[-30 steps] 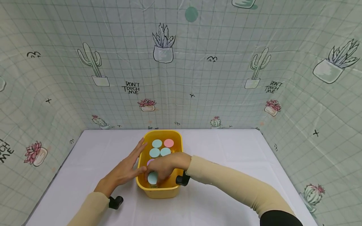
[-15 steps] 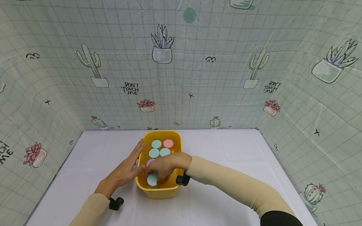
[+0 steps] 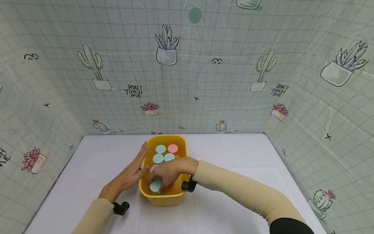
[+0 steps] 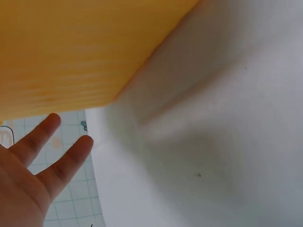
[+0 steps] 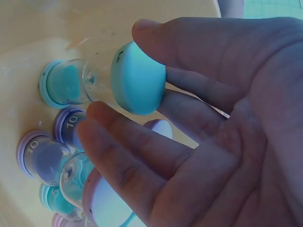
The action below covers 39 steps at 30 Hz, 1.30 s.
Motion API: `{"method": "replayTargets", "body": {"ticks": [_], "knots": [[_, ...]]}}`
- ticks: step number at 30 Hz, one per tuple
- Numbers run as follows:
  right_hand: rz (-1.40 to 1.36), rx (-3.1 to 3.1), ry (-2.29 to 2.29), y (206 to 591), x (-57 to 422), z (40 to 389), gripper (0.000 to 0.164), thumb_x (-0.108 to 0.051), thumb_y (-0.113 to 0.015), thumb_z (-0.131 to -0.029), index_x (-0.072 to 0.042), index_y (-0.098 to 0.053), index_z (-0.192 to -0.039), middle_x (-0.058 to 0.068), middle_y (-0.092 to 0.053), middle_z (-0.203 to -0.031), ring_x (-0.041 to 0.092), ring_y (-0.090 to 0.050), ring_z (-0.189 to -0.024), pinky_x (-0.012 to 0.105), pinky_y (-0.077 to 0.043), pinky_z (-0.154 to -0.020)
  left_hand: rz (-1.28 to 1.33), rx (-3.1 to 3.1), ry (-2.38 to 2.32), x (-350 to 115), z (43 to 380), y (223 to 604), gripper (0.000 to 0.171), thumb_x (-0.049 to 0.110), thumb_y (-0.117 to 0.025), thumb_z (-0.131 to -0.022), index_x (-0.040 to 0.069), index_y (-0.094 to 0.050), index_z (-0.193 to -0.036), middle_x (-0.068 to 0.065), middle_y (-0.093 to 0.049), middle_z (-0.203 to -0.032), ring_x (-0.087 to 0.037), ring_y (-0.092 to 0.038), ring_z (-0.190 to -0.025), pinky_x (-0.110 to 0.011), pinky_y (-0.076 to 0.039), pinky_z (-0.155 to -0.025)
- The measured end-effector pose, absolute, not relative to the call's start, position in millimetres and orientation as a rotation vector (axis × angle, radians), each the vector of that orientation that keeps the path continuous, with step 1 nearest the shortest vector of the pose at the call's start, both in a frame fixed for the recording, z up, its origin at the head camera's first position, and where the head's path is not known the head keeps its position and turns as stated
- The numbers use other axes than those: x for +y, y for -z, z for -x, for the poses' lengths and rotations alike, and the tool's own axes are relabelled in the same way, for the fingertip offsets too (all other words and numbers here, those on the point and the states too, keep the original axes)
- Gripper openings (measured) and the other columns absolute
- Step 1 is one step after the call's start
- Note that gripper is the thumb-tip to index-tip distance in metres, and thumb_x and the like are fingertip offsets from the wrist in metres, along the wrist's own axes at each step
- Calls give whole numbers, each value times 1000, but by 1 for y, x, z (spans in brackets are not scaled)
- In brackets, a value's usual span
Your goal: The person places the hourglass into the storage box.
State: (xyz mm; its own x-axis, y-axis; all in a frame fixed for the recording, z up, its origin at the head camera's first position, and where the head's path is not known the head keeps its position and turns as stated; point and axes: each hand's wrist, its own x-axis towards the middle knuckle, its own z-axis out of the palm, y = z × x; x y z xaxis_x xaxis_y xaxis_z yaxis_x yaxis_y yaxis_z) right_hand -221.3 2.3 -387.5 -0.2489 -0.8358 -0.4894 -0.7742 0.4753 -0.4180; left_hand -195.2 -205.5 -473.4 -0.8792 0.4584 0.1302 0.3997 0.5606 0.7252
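Note:
A yellow plastic bin point(image 3: 165, 201) stands on the table. Inside its near left part my right hand point(image 3: 169, 172) holds a teal-capped sand timer point(image 3: 155, 185) by the upper cap, fingers around it. Seen from the right wrist, the thumb presses one side of that cap and fingers lie behind it; the timer stands upright with teal sand at its far end. My left hand point(image 3: 128, 177) lies along the bin's left rim, fingers straight and spread, thumb reaching over the edge. More sand timers with teal caps point(image 3: 158, 158), a pink cap point(image 3: 172, 148) and a purple cap point(image 3: 154, 167) stand farther back.
The right wrist view shows purple timers point(image 5: 42, 158) marked 10 close beside the held one. A white cloth point(image 3: 233, 169) covers the table around the bin. Behind and at the sides hangs a grid-patterned curtain point(image 3: 198, 74) printed with cacti.
My left thumb has shifted slightly up and back along the rim. The right hand keeps its place with the sand timer; the whole view has drifted a little.

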Motion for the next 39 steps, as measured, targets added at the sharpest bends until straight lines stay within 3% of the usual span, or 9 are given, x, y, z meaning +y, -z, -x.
{"method": "replayTargets", "body": {"ticks": [3,7,15,23,27,34,39], "knots": [[1313,2044,147,385,3,222,45,-21,-77,-94,-15,-65,-138,-8,-65,-117,6,-60,-89,13,-52,-75,-763,2690,-1262,-206,197,474,72,29,-47,-108,17,-9,-167,-8,10,-175,-47,-5,-158,-74,-22,-118],[1250,2030,218,382,6,222,45,-20,-76,-95,-15,-65,-138,-5,-65,-121,6,-62,-82,15,-56,-68,-785,2673,-1291,-207,198,476,72,27,-48,-107,17,-10,-167,-10,9,-175,-48,-6,-158,-74,-23,-118],[1210,2025,295,377,16,222,46,-19,-74,-96,-14,-63,-140,-3,-68,-131,4,-64,-96,13,-56,-76,-811,2664,-1319,-205,198,476,69,26,-46,-108,14,-10,-166,-15,7,-174,-48,-6,-158,-72,-25,-118],[1167,2025,406,367,34,224,52,-20,-73,-96,-12,-59,-146,0,-61,-146,8,-69,-111,15,-52,-95,-787,2672,-1315,-204,197,476,68,27,-45,-109,14,-10,-166,-13,7,-174,-48,-6,-158,-74,-20,-119],[1131,2021,537,362,48,227,54,-19,-73,-95,-9,-58,-146,2,-62,-146,10,-69,-113,18,-53,-98,-773,2681,-1316,-205,198,477,69,30,-46,-109,16,-11,-166,-13,6,-174,-47,-6,-158,-74,-20,-119],[1255,2077,717,363,73,227,41,-17,-66,-100,-4,-62,-139,9,-66,-139,19,-66,-124,24,-53,-103,-785,2685,-1362,-206,195,483,69,28,-49,-107,13,-15,-165,-14,5,-174,-50,-7,-157,-76,-20,-117],[1169,2212,836,365,95,226,37,-19,-66,-101,-8,-64,-136,9,-68,-136,27,-65,-124,23,-55,-98,-796,2696,-1360,-203,196,482,68,25,-50,-106,14,-17,-165,-13,4,-175,-48,-6,-158,-76,-19,-118]]}}
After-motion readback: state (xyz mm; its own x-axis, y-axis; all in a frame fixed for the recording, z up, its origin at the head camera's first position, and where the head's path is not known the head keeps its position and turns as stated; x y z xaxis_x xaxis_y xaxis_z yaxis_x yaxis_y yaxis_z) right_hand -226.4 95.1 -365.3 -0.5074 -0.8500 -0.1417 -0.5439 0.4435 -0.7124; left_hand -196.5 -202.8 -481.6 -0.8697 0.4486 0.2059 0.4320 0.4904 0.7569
